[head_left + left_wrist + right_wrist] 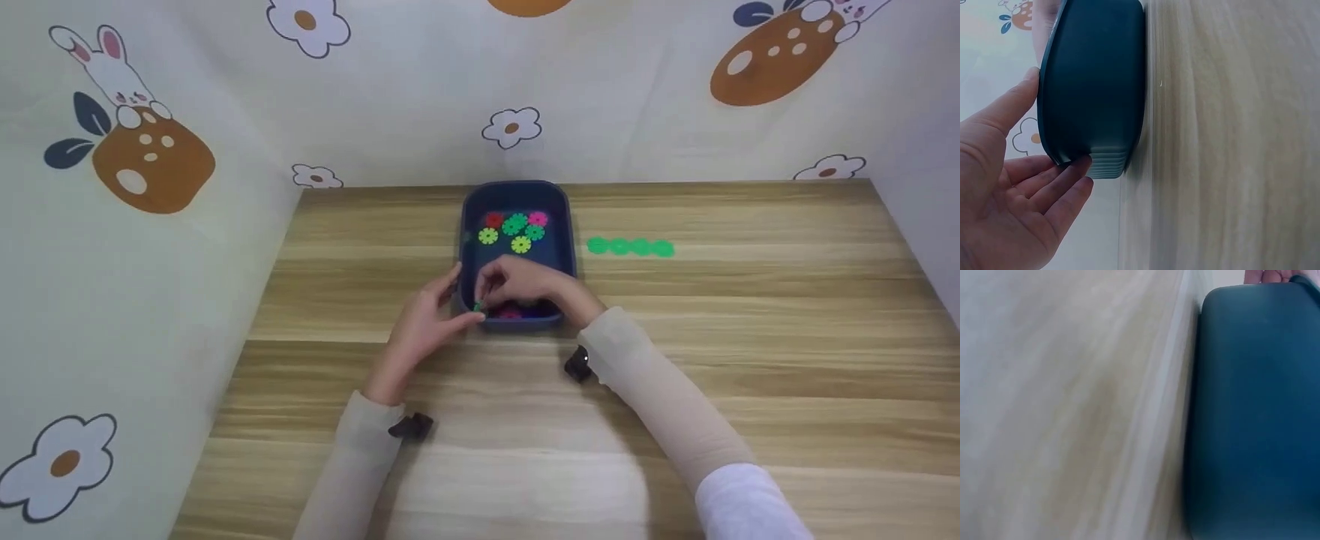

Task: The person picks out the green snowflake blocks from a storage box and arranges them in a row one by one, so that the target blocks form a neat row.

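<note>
A dark blue tray (517,324) stands on the table, holding toothed plastic snowflake discs. My left hand (424,322) holds its near left corner, thumb at the near rim and fingers along the outer left side; the left wrist view shows the fingertips (1085,163) against the outer wall. Reaching in over the right rim, my right hand (517,279) pinches a small green snowflake disc (478,306) near that corner, partly hidden by the fingers. Beneath this hand a pink disc (510,312) partly shows. The right wrist view shows mostly the tray's outer wall (1258,410).
Toward the tray's far end lie a red disc (494,220), a pink disc (538,218), yellow discs (488,235) and several green discs (514,224). A row of several green discs (630,247) lies on the wooden table (750,315) right of the tray. Patterned cloth (420,97) borders the table.
</note>
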A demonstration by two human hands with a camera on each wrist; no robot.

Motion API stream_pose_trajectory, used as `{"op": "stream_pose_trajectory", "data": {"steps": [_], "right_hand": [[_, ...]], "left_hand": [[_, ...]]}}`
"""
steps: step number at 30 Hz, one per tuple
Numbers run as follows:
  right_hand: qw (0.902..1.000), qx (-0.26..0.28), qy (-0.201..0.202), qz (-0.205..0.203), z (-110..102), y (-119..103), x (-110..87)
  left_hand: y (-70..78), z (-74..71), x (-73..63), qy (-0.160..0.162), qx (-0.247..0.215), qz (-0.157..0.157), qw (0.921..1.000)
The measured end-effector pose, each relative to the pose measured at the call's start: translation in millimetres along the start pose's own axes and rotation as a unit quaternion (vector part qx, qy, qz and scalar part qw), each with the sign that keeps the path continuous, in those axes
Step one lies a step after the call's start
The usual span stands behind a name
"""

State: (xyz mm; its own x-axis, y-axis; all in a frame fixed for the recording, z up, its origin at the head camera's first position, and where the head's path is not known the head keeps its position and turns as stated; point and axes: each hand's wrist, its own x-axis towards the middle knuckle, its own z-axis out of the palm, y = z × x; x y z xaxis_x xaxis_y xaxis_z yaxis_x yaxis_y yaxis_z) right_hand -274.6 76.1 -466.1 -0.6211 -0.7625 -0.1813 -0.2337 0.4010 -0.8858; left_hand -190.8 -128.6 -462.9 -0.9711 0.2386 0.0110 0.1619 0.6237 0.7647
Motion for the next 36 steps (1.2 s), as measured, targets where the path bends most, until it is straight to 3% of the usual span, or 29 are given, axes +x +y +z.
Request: {"op": "stream_pose_trajectory", "data": {"steps": [7, 14, 19, 27, 36], "right_hand": [[0.9995, -0.013, 0.026, -0.007, -2.6, 1.2, -1.0], [0.9948, 0.01, 0.1, -0.018, -7.3, -3.3, -5.0], [0.9898, 0.029, 0.14, -0.008, -10.1, -6.7, -7.1], [0.985, 0.038, 0.168, -0.008, -18.8, -11.2, -18.4], [0.979, 0.051, 0.197, -0.007, -32.4, -13.9, -34.8]], "left_hand": [[2.9, -0.3, 1.5, -0.007, 0.016, -0.008, 0.9998], [10.4, -4.9, 3.9, -0.027, 0.047, -0.015, 0.9984], [9.6, -6.4, 2.1, -0.029, 0.043, -0.02, 0.9984], [4.5, -6.6, 2.5, -0.023, 0.012, -0.016, 0.9995], [3.9, 0.2, 7.5, -0.032, 0.026, -0.022, 0.9989]]}}
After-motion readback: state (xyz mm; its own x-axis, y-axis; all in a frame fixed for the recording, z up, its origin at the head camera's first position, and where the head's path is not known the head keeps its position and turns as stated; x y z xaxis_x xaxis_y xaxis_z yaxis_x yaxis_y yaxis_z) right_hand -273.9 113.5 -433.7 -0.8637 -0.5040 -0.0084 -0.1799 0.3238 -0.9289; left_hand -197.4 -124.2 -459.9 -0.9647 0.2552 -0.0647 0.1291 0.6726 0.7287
